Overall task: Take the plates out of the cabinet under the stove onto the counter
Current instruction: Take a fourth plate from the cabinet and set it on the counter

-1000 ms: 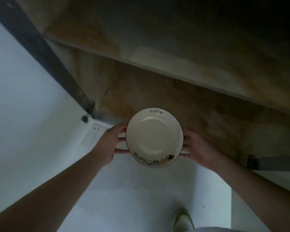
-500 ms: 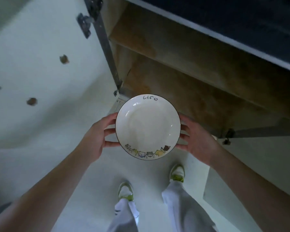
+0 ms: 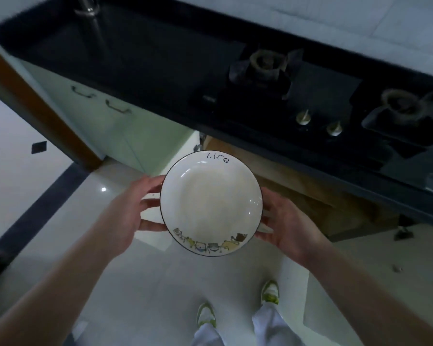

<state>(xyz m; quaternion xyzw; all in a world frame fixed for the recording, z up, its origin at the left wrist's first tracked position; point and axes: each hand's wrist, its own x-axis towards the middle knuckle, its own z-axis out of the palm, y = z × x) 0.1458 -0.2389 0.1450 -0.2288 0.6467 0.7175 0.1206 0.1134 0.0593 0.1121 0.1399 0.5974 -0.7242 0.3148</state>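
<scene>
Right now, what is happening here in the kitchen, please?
A person stands at the stove and holds one white plate with both hands, the left hand at its left edge and the right hand at its right edge. The plate bears the word "life" and small drawings on its rim. It is level and in the air, in front of the open cabinet under the stove, and not yet set down on the dark counter.
</scene>
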